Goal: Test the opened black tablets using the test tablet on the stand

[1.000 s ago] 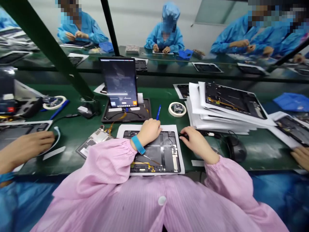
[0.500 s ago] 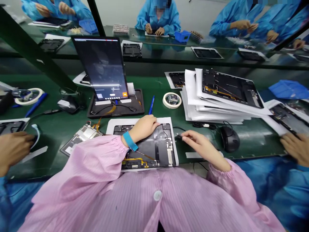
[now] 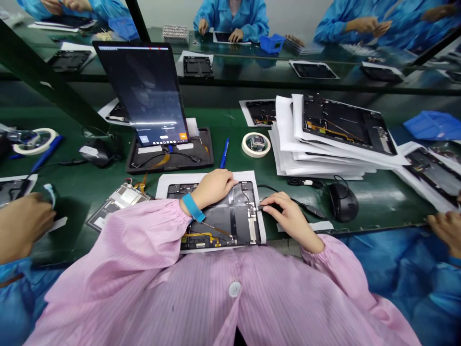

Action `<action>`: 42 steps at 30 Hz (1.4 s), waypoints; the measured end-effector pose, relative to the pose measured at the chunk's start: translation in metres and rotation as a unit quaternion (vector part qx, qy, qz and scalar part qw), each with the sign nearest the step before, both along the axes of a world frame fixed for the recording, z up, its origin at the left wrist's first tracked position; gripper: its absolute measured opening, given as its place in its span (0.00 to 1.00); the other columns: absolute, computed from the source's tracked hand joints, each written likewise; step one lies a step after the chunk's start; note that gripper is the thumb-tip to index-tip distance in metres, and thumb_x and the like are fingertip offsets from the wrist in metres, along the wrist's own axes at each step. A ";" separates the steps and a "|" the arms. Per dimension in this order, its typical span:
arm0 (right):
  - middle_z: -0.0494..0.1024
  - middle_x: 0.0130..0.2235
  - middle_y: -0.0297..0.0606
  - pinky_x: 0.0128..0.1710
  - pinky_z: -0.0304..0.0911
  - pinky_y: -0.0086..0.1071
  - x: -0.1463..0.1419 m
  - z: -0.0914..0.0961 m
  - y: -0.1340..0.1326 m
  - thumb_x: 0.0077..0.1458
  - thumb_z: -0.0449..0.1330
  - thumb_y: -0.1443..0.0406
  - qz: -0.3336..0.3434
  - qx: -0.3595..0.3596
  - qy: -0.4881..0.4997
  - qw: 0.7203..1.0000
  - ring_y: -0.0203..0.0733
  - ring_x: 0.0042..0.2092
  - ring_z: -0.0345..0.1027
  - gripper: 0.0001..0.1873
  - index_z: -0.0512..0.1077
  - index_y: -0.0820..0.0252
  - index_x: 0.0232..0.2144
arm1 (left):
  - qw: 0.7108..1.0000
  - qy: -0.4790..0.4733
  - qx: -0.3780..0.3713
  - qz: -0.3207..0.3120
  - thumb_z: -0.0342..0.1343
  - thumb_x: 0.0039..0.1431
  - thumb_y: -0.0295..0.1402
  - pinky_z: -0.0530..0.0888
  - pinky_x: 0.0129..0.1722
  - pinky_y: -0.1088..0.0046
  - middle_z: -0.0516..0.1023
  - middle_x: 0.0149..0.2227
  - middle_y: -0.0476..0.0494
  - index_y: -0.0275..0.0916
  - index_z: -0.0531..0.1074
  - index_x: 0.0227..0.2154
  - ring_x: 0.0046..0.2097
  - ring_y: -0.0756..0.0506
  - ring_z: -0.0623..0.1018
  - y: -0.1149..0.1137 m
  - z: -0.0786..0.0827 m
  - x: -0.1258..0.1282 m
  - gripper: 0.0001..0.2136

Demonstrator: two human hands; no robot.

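Note:
An opened black tablet housing lies on white paper right in front of me, with yellow flex cable and small boards inside. My left hand, wearing a blue wristband, rests on its upper part, fingers curled and pressed together near the top right. At the right edge of the housing, my right hand pinches a small dark cable plug against or close to the side. Whether the plug is seated cannot be made out. A black cable passes behind that hand.
A lit tablet screen stands in a black tray at back left. Around lie a circuit board assembly, blue pen, tape roll, stacked housings on paper and mouse. Co-workers' hands show at both sides.
My right hand has moved left with the plug, up to the housing's right edge. The left hand stays on the housing. Beside me, the left co-worker's hand has shifted slightly.

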State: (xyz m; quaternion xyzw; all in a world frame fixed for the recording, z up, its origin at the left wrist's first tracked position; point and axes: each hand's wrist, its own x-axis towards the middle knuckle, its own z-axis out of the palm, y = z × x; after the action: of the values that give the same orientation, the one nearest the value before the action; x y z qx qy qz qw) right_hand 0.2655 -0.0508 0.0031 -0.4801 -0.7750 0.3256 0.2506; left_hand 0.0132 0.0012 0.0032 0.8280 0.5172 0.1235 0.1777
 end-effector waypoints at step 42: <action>0.77 0.38 0.37 0.40 0.71 0.34 0.012 -0.003 0.012 0.60 0.58 0.63 0.057 0.082 -0.028 0.995 0.40 0.38 0.73 0.10 0.70 0.57 0.44 | 0.997 -0.046 -0.046 0.032 0.46 0.65 0.44 0.59 0.28 0.71 0.78 0.30 0.46 0.39 0.73 0.31 0.31 0.45 0.74 0.005 -0.002 -0.008 0.16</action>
State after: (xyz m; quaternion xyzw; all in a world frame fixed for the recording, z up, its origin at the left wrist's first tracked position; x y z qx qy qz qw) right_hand 0.2777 -0.0387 0.0004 -0.4220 -0.8319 0.2613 0.2480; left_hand 0.0053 0.0062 0.0016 0.7952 0.5400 0.1434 0.2356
